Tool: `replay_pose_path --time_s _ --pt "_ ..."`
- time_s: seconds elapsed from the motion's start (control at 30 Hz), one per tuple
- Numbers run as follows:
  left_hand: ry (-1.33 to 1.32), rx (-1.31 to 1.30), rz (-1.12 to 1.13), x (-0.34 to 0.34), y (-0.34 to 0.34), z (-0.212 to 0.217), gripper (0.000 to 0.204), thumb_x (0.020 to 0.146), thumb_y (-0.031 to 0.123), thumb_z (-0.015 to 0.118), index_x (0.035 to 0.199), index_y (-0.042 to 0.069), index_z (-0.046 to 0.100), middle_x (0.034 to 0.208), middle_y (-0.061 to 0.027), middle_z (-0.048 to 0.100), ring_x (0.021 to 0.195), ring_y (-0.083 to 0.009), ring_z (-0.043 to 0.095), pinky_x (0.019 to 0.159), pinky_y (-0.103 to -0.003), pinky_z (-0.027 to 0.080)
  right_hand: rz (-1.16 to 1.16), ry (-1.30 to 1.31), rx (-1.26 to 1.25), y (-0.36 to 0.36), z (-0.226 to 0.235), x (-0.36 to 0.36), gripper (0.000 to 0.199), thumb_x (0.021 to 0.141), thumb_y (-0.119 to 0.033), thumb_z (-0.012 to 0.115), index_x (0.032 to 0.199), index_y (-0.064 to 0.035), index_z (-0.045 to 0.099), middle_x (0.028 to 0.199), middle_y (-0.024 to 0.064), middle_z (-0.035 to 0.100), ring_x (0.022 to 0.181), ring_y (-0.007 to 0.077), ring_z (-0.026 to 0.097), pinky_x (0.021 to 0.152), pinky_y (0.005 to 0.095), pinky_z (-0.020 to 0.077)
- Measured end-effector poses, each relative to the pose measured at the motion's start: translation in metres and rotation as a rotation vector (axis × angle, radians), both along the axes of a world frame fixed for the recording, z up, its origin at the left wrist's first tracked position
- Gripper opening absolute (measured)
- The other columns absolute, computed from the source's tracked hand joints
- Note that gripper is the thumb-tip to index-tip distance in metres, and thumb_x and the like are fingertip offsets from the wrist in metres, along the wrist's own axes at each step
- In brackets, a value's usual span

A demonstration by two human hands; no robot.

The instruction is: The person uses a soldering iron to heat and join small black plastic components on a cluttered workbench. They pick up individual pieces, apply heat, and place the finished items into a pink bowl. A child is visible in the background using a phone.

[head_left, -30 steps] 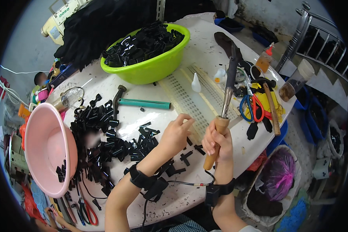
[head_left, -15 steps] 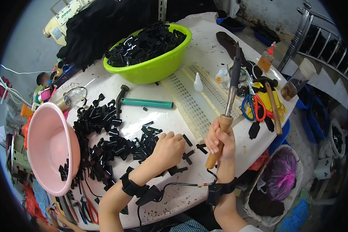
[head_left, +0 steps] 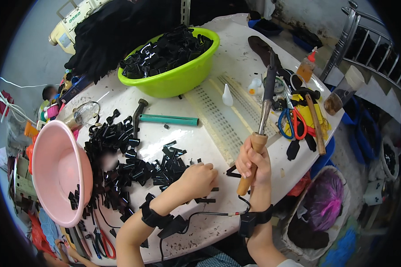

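Here, right hand clasps wood-handled rod, silvery, dark-ended; left hand curled, contents unclear.

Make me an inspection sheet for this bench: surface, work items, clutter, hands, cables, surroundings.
Surface: glossy white table, scattered with dark specks.
Work items: slim metal-shafted tool with a wooden handle; small shiny black pieces heaped loose; lime-green plastic bowl piled with black pieces; pink plastic basin with a few.
Clutter: hammer with a teal handle; scissors with blue and red handle loops; white cone-shaped nozzle.
Hands: right hand grips the tool's handle; left hand is curled beside the loose pieces, contents hidden.
Cables: thin black cable stretches between the wrists.
Surroundings: silvery metal railing; purple plastic bag in a basket.
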State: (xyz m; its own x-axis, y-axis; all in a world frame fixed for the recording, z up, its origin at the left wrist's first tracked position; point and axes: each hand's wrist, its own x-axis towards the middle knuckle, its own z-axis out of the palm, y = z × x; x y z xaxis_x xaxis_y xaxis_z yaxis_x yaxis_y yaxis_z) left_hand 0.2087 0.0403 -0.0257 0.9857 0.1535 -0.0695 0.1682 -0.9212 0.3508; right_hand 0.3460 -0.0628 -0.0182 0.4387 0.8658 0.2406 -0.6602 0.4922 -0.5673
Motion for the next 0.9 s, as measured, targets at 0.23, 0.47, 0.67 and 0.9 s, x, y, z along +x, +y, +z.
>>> replay_pose_path --time_s 0.23,0.47,0.67,0.9 --pt "-0.328 0.177 0.052 0.022 -0.036 -0.011 0.018 0.069 0.014 0.057 0.079 0.001 0.048 0.071 -0.0097 0.048 0.069 -0.0235 0.050 0.061 -0.031 0.042 0.003 -0.003 -0.012 0.000 0.002 -0.002 0.017 0.080 -0.014 0.055 0.080 -0.0045 0.041 0.053 0.0030 0.041 0.035 0.0093 0.039 0.034 0.0212 0.0331" --pt "-0.278 0.111 0.131 0.022 -0.041 -0.016 0.019 0.064 0.006 0.054 0.080 0.001 0.045 0.073 -0.0112 0.047 0.069 -0.0252 0.052 0.062 -0.032 0.042 -0.013 -0.021 -0.040 -0.001 0.002 -0.003 0.018 0.079 -0.014 0.056 0.079 -0.0039 0.041 0.053 0.0035 0.042 0.035 0.0094 0.039 0.035 0.0219 0.0334" --pt "-0.154 -0.149 0.238 0.022 -0.044 -0.014 0.026 0.066 0.004 0.055 0.089 -0.002 0.044 0.077 -0.0141 0.049 0.062 -0.0317 0.053 0.058 -0.039 0.044 0.000 -0.050 -0.085 0.000 0.003 -0.006 0.017 0.079 -0.013 0.056 0.078 -0.0033 0.042 0.054 0.0036 0.042 0.036 0.0097 0.040 0.035 0.0217 0.0334" --pt "-0.064 -0.025 0.160 -0.013 -0.018 -0.005 0.013 0.067 0.008 0.055 0.078 0.003 0.050 0.074 -0.0132 0.051 0.061 -0.0307 0.056 0.055 -0.038 0.046 -0.003 -0.046 -0.038 0.002 0.004 -0.007 0.015 0.081 -0.013 0.053 0.083 -0.0027 0.042 0.053 0.0020 0.040 0.034 0.0087 0.038 0.032 0.0206 0.0328"
